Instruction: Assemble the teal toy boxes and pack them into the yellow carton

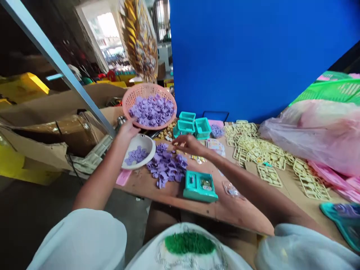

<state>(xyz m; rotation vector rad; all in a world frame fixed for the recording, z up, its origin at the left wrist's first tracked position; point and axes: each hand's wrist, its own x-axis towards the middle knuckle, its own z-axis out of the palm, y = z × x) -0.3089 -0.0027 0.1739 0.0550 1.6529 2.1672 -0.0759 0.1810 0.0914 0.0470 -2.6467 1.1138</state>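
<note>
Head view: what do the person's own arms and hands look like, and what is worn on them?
Both arms are bare from the upper arm down. The left hand and right hand have no gloves, and no watch or rings are visible. Short light sleeves, white to pale grey, cover the shoulders. The shirt front carries a green patch with a pale stitched outline.

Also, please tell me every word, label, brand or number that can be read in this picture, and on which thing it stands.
No text can be read.
Printed cards beside the right hand: coloured print, too blurred to read.
Teal toy on the table: small sticker on its face, too small to read.
Purple pieces, pink basket, white bowl near the left hand: no lettering visible.
</note>
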